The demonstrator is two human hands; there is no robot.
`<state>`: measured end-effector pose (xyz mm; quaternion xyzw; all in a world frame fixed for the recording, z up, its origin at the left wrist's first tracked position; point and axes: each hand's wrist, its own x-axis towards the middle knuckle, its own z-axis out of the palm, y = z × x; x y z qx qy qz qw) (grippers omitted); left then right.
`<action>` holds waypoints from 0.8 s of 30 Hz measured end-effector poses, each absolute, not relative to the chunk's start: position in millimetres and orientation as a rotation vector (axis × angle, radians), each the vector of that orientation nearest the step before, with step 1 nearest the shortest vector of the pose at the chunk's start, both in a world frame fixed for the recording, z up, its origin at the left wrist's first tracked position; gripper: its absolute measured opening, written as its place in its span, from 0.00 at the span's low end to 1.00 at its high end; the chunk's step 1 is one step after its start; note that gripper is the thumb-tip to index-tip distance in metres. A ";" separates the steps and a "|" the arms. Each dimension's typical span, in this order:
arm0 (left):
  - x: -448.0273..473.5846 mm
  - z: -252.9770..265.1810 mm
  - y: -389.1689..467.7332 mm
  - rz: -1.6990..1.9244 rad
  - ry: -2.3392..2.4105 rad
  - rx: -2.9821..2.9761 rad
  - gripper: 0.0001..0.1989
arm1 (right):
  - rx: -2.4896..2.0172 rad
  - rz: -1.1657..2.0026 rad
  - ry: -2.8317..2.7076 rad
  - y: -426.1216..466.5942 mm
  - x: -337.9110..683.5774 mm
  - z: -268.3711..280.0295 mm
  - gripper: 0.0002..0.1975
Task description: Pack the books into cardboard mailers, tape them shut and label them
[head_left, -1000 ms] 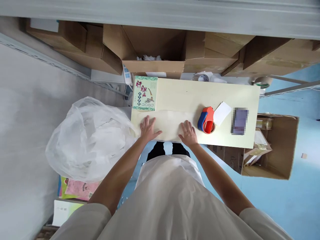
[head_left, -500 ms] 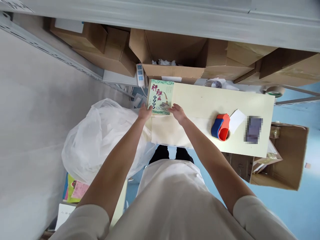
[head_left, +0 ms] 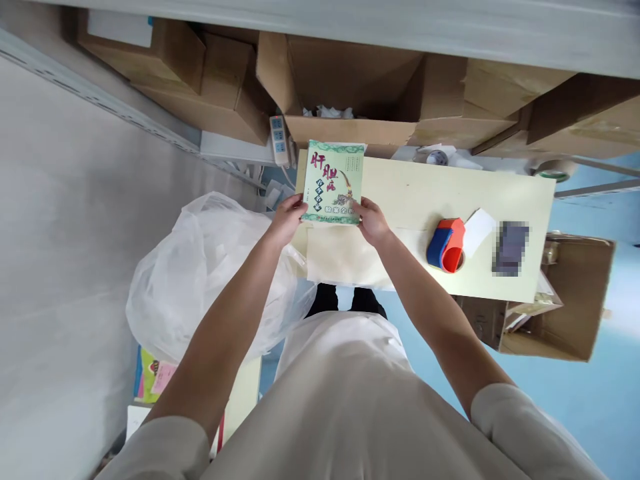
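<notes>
A green paperback book with red and dark Chinese lettering on its cover is held between both hands over the far left part of the cream table. My left hand grips its lower left edge, thumb on the cover. At the lower right corner, my right hand holds it with the thumb on top; the other fingers are hidden behind the book. Below the book, a pale paper sheet lies along the table's near edge.
Right of my hands stand a red and blue tape dispenser, a white paper slip and a blurred-out dark object. Cardboard boxes line the shelf behind, with a power strip. A white plastic bag bulges at left; an open carton sits right.
The book has come up off the table, looking larger and closer. Both hands have risen with it, my right hand moving slightly right. The view has shifted a little.
</notes>
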<state>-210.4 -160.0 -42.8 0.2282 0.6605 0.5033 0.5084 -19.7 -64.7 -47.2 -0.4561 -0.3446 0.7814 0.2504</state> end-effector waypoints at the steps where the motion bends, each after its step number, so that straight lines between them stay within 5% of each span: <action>1: -205.1 -33.6 -165.3 1.187 1.566 0.565 0.20 | -1.221 2.121 -0.962 -72.1 -7.2 -40.4 0.17; 6: -144.0 -16.6 -192.5 0.901 1.642 0.765 0.19 | -1.321 1.944 -1.084 -117.9 78.9 -22.4 0.20; 13: -33.9 -56.7 -209.0 0.621 1.648 0.883 0.14 | -1.664 1.765 -1.130 -161.3 187.0 -46.8 0.25; 24: 12.8 -82.1 -208.4 0.393 1.840 0.996 0.14 | -1.891 1.453 -1.458 -168.1 219.3 -95.4 0.20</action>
